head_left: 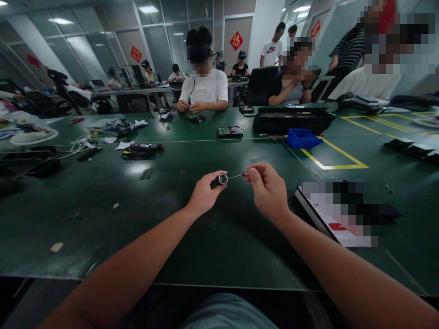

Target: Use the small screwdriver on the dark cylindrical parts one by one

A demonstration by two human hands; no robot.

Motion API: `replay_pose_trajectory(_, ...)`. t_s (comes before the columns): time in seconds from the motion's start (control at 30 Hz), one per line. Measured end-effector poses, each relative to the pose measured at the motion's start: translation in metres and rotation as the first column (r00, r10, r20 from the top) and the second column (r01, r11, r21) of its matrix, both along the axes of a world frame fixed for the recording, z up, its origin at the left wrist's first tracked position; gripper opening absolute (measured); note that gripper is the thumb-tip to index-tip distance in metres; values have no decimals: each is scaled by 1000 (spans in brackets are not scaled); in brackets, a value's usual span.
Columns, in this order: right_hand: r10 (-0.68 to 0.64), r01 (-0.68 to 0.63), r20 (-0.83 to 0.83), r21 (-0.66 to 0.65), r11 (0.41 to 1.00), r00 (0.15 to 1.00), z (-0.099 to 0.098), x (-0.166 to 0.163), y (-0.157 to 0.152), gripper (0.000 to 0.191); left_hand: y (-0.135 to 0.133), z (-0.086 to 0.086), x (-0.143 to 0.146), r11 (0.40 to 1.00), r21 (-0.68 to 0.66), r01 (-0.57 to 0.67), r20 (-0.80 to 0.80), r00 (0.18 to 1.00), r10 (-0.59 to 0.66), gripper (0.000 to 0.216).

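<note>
Between the thumb and fingers of my left hand is a small dark round part with a silvery ring around its face; its exact kind I cannot make out. My right hand is closed around the red handle of a screwdriver. The thin metal shaft points left, and its tip is at the right edge of the round part. Whether the tip touches it or sits inside it I cannot tell. Both hands are above the green table.
A boxed item lies right of my right forearm. Farther off are a blue bin, a long black tray, a hard drive and a coiled black cable. A person in white works across the table.
</note>
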State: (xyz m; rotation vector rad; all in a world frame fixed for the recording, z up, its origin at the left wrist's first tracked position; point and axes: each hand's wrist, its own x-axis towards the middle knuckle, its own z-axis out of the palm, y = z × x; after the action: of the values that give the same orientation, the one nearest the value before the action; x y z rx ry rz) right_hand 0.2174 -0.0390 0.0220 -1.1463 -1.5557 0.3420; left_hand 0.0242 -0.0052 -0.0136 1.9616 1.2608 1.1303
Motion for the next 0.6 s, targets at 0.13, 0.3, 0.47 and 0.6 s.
replay_pose_trajectory(0.13,52,-52,0,-3,999,999,-2,-1,1,17,1,-1,0,1000,-5,-4,8,1000,4,40)
replay_pose_trajectory(0.3,4,-4,-17,3,1000,1000,-3,-2,2,17,0,1,0,1000,6,-10,-18,1000,10,41)
replay_pose_trajectory(0.47,-11,11,-28,-2,1000,1000,-3,-1,3,17,-1,2,-1,1000,-6,-13,-27,1000,12,42)
replay_pose_trajectory(0.6,35,-35,-20,-9,999,999,-3,-1,1,16,0,1,-1,1000,-1,-11,-26,1000,11,42)
